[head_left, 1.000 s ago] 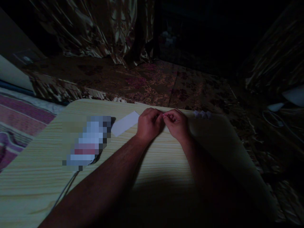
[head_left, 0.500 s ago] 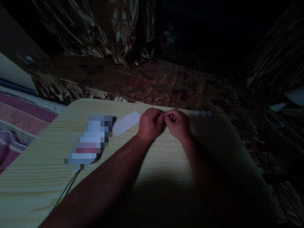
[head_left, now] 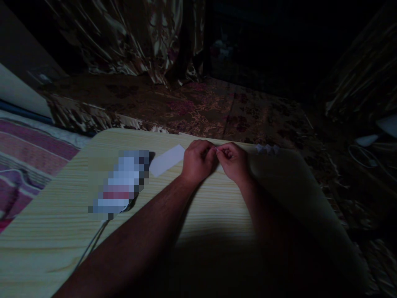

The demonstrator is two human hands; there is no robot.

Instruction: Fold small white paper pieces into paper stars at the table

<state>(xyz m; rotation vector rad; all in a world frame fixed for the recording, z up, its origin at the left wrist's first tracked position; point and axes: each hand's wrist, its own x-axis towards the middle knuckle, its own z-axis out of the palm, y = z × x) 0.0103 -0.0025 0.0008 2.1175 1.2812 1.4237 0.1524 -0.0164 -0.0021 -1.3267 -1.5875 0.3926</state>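
Observation:
Near the far edge of the wooden table [head_left: 217,215], my left hand [head_left: 199,160] and my right hand [head_left: 233,161] meet fingertip to fingertip. Both are closed in a pinch. A tiny pale bit shows between the fingertips, too small and dark to name. Just left of my left hand lies a white strip of paper [head_left: 167,160], flat on the table. To the right of my right hand sits a row of small pale folded pieces, shaped like little stars [head_left: 267,149].
A blurred-out device with a lit screen [head_left: 124,182] lies on the left, its cable [head_left: 89,244] running toward me. Striped bedding [head_left: 34,153] is beyond the left edge. Behind the table are a patterned cloth cover [head_left: 192,107] and curtains [head_left: 149,37]. A white object with a cord [head_left: 367,140] is far right.
The view has shifted slightly, moving everything a little to the right. My hands stay together, with only small finger movement, and a pale speck now shows between the fingertips.

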